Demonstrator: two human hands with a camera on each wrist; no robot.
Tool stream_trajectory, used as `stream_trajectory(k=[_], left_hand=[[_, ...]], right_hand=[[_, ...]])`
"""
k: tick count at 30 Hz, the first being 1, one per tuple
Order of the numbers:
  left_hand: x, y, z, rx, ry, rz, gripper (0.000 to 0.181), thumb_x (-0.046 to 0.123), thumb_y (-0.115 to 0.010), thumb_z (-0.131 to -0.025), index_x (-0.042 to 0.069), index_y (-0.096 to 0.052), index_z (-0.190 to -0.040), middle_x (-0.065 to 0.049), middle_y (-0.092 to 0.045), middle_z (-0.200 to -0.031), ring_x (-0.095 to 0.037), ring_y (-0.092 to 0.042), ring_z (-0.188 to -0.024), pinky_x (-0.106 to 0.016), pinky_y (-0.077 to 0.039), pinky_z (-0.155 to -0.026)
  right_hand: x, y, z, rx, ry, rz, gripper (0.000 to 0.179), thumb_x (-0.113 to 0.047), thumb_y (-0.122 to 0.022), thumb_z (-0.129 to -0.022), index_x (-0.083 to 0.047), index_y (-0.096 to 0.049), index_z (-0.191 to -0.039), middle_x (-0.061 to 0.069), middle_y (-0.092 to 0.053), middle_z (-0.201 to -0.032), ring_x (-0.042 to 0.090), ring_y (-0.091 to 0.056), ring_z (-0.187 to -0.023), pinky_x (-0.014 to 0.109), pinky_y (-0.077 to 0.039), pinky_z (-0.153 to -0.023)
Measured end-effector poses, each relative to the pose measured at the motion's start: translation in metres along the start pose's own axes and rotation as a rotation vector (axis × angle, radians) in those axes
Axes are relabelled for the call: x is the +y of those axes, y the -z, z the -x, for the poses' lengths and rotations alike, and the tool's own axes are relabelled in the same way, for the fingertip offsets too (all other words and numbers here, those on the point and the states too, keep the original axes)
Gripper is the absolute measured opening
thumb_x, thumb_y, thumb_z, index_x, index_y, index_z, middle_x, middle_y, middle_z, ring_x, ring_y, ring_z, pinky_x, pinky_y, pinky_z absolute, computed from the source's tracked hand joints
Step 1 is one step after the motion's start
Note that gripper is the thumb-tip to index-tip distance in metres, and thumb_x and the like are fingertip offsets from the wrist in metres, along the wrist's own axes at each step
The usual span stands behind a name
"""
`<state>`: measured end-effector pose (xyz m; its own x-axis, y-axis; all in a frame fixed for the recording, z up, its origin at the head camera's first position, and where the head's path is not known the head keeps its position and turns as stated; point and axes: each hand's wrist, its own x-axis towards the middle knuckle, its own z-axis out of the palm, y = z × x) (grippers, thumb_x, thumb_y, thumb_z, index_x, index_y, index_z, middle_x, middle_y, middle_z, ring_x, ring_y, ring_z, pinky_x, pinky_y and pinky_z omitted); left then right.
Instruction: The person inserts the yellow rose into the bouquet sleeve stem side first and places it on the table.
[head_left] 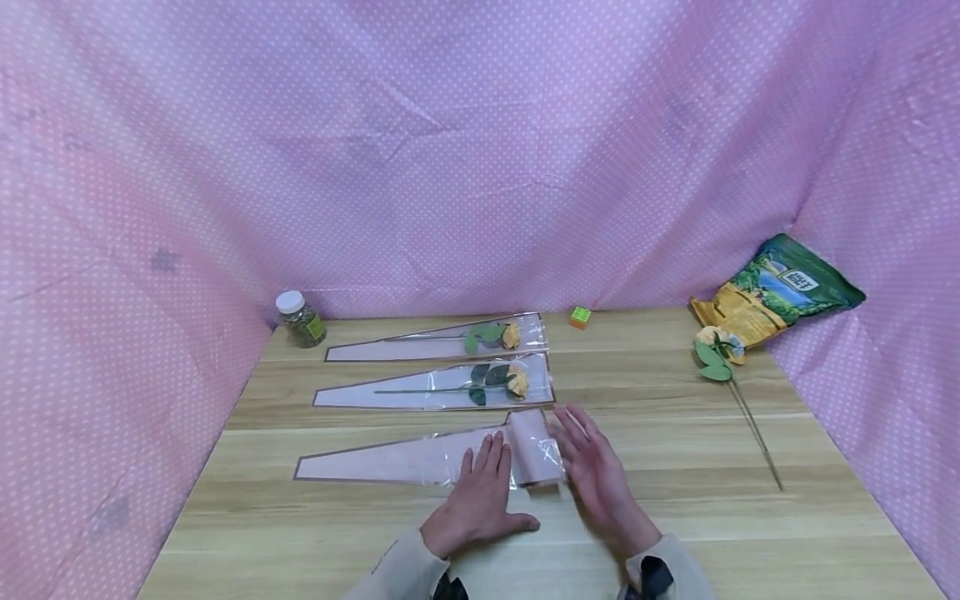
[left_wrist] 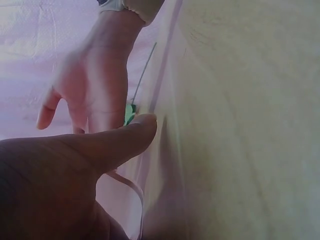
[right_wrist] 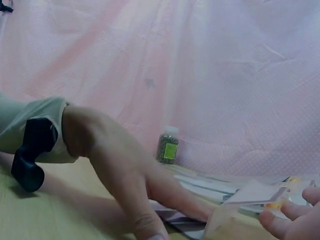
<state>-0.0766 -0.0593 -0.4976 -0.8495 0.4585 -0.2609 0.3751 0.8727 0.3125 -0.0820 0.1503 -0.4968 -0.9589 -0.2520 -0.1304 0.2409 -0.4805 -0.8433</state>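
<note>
While my left hand point(head_left: 483, 500) rests its straight, slightly spread fingers on the long pale flower sleeve point(head_left: 390, 457), my right hand point(head_left: 596, 475) is just beside the wide end, which curls up. My right fingers are straight too, but I cannot tell if they touch it. This sleeve lies nearest me on the wooden table point(head_left: 337, 542), and past it are a middle sleeve point(head_left: 352, 397) and a far sleeve point(head_left: 375, 352), each with a yellow rose point(head_left: 517, 382).

the table point(head_left: 637, 375) is carrying a cube point(head_left: 580, 317); left of it a jar point(head_left: 302, 321) is standing and three sleeves point(head_left: 442, 381) are lying; right, a rose point(head_left: 717, 372) and bag point(head_left: 776, 287).
</note>
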Motion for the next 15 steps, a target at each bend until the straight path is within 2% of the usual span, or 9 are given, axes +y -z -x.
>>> stream_trajectory(k=[6, 10, 15], left_hand=[[-0.0012, 0.0009, -0.0028, -0.034, 0.023, 0.063, 0.116, 0.074, -0.066, -0.078, 0.001, -0.022, -0.157, -0.020, -0.014, -0.168, -0.037, -0.015, -0.157, -0.058, -0.020, -0.124], [-0.0014, 0.0014, -0.0024, -0.012, 0.010, 0.079, 0.115, 0.072, -0.067, -0.078, 0.000, -0.023, -0.157, -0.021, -0.015, -0.168, -0.037, -0.016, -0.156, -0.058, -0.020, -0.123], [0.0010, 0.0051, -0.0014, 0.029, -0.007, 0.090, 0.113, 0.068, -0.068, -0.080, 0.001, -0.022, -0.157, -0.020, -0.012, -0.168, -0.037, -0.013, -0.157, -0.058, -0.019, -0.124]], right_hand=[[-0.0066, 0.0006, -0.0013, 0.047, 0.005, -0.013, 0.051, -0.045, -0.020, -0.109, -0.020, -0.019, -0.152, 0.003, -0.025, -0.168, 0.002, -0.054, -0.129, 0.028, -0.047, -0.106], [-0.0092, 0.0003, -0.0021, 0.075, -0.019, -0.021, 0.049, -0.048, -0.022, -0.108, -0.022, -0.024, -0.150, 0.000, -0.033, -0.164, 0.002, -0.055, -0.127, 0.029, -0.048, -0.105], [-0.0078, 0.0028, -0.0024, 0.088, -0.024, -0.013, 0.048, -0.049, -0.024, -0.108, -0.022, -0.029, -0.148, -0.010, -0.050, -0.151, 0.002, -0.057, -0.127, 0.027, -0.049, -0.102]])
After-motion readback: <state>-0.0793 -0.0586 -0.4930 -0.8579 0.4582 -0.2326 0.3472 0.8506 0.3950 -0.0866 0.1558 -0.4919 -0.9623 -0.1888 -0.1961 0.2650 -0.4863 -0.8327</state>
